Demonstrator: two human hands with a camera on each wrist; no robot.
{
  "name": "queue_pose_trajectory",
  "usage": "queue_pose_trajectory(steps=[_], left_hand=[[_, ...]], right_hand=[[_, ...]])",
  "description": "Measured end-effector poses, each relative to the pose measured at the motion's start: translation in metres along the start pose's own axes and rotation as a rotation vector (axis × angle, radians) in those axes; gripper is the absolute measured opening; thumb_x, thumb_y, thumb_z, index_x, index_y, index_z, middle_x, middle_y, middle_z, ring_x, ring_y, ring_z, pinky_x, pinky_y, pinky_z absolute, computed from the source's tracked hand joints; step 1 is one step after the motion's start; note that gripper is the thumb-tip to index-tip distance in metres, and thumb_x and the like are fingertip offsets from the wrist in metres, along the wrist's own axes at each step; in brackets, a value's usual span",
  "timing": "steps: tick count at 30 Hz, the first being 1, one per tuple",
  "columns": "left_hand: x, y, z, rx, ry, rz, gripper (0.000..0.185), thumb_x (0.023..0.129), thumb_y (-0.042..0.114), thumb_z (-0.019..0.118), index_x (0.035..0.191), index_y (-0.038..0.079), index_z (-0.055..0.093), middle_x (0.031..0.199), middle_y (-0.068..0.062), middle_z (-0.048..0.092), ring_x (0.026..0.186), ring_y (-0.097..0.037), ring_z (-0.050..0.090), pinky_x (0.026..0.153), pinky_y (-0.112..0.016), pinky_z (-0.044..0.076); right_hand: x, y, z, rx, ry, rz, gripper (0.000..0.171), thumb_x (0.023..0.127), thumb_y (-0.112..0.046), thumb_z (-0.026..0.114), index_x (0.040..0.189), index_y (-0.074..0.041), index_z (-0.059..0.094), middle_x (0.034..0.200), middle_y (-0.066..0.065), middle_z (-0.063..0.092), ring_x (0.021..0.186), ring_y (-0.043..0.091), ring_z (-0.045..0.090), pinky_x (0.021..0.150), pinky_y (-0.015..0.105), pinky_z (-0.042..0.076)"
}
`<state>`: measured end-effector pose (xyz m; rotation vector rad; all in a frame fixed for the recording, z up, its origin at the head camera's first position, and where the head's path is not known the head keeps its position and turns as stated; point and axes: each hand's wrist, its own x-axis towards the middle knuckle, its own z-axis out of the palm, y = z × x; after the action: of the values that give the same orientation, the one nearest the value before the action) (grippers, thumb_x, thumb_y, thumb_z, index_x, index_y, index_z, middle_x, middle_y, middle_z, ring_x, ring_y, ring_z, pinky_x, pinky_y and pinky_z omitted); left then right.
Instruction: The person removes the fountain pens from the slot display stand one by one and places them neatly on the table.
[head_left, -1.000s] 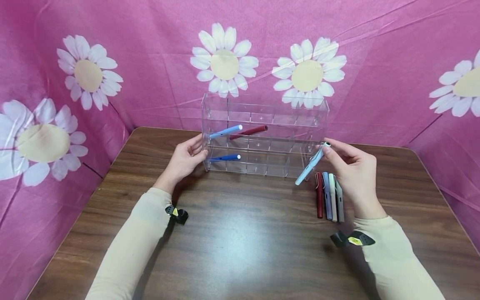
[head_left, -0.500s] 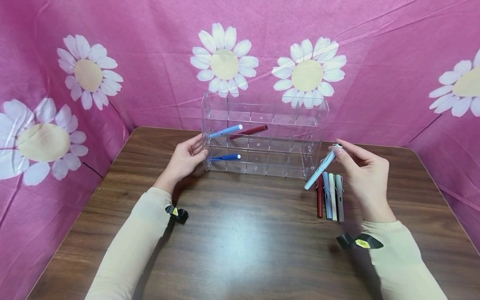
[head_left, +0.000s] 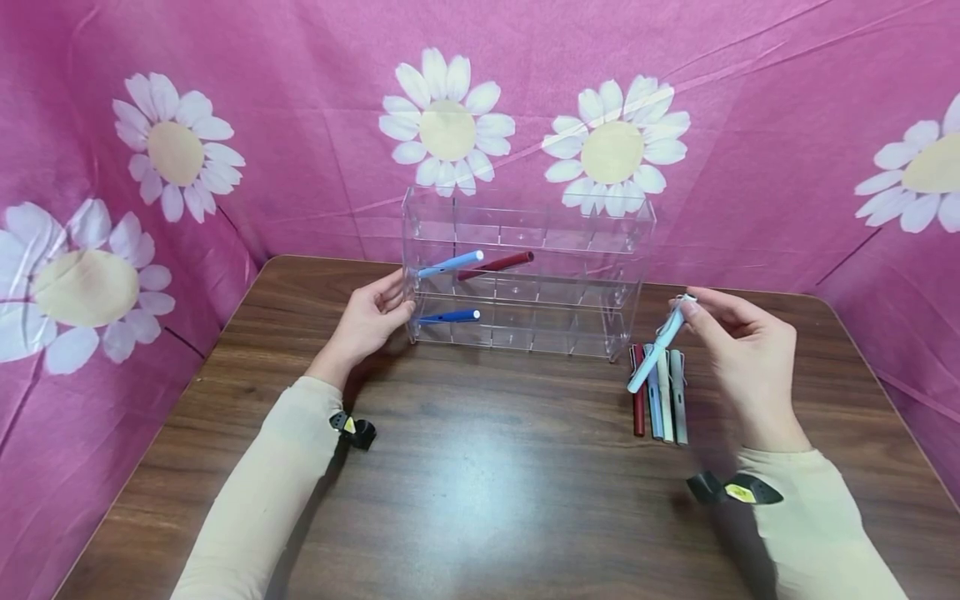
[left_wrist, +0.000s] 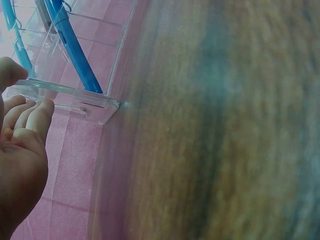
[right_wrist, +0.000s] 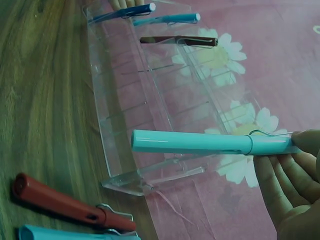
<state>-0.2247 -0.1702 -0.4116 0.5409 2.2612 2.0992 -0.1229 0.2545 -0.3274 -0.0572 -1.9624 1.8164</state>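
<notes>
A clear acrylic pen rack point(head_left: 525, 275) stands at the back of the brown table point(head_left: 480, 483). In its slots sit a light blue pen point(head_left: 452, 263), a dark red pen point(head_left: 497, 265) and a dark blue pen point(head_left: 450, 317). My left hand point(head_left: 371, 321) holds the rack's left end; its fingers point(left_wrist: 27, 117) lie against the clear wall. My right hand point(head_left: 738, 350) pinches a pale blue pen point(head_left: 657, 352) by its capped end, tip slanting down-left, above a row of loose pens point(head_left: 658, 390). The held pen point(right_wrist: 210, 142) hangs clear of the rack point(right_wrist: 145, 115).
Pink cloth with white daisies point(head_left: 450, 125) walls in the table on three sides. A red pen point(right_wrist: 65, 205) and another pale blue one lie by the rack's right foot. Small black clips point(head_left: 354, 428) sit at both wrists.
My right hand has drifted right and slightly toward me with the pale blue pen, away from the rack's right end. The left hand and the rack have stayed still.
</notes>
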Motion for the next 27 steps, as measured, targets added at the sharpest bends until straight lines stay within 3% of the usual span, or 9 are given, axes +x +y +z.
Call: queue_pose_trajectory(steps=[3, 9, 14, 24, 27], left_hand=[[0.000, 0.001, 0.000, 0.002, 0.001, -0.012, 0.057, 0.089, -0.007, 0.055, 0.142, -0.007, 0.035, 0.142, -0.023, 0.044, 0.129, -0.033, 0.045, 0.103, -0.023, 0.044], [0.001, 0.001, -0.001, 0.009, -0.003, -0.021, 0.057, 0.088, -0.011, 0.054, 0.141, -0.011, 0.033, 0.142, -0.027, 0.041, 0.129, -0.037, 0.043, 0.104, -0.026, 0.043], [0.001, 0.001, 0.000, 0.012, -0.002, -0.023, 0.057, 0.089, -0.010, 0.054, 0.142, -0.009, 0.034, 0.142, -0.025, 0.041, 0.130, -0.036, 0.043, 0.103, -0.025, 0.043], [0.000, 0.001, 0.000, 0.023, 0.001, 0.004, 0.057, 0.089, -0.005, 0.057, 0.142, -0.005, 0.038, 0.141, -0.023, 0.045, 0.129, -0.032, 0.046, 0.102, -0.022, 0.045], [0.000, 0.000, 0.000, 0.021, 0.000, 0.004, 0.057, 0.089, -0.006, 0.057, 0.142, -0.005, 0.038, 0.141, -0.022, 0.045, 0.129, -0.031, 0.046, 0.102, -0.022, 0.045]], right_hand=[[0.001, 0.001, -0.005, -0.043, -0.006, -0.024, 0.029, 0.080, -0.003, 0.074, 0.107, 0.005, 0.070, 0.088, 0.005, 0.075, 0.072, 0.010, 0.070, 0.066, 0.017, 0.059], [0.004, 0.013, -0.015, -0.011, 0.012, 0.019, 0.030, 0.079, 0.000, 0.075, 0.107, 0.008, 0.069, 0.087, 0.006, 0.075, 0.072, 0.011, 0.070, 0.066, 0.017, 0.059], [0.006, 0.024, -0.025, -0.048, 0.031, 0.053, 0.031, 0.078, -0.001, 0.075, 0.107, 0.007, 0.069, 0.086, 0.003, 0.075, 0.072, 0.009, 0.070, 0.065, 0.015, 0.058], [0.003, 0.033, -0.044, -0.348, 0.052, 0.056, 0.030, 0.081, -0.015, 0.076, 0.109, -0.004, 0.072, 0.086, -0.011, 0.074, 0.072, 0.001, 0.066, 0.063, 0.010, 0.055], [0.003, 0.036, -0.050, -0.383, 0.042, 0.081, 0.032, 0.081, -0.017, 0.076, 0.111, -0.005, 0.072, 0.087, -0.013, 0.074, 0.073, 0.000, 0.066, 0.063, 0.009, 0.054]])
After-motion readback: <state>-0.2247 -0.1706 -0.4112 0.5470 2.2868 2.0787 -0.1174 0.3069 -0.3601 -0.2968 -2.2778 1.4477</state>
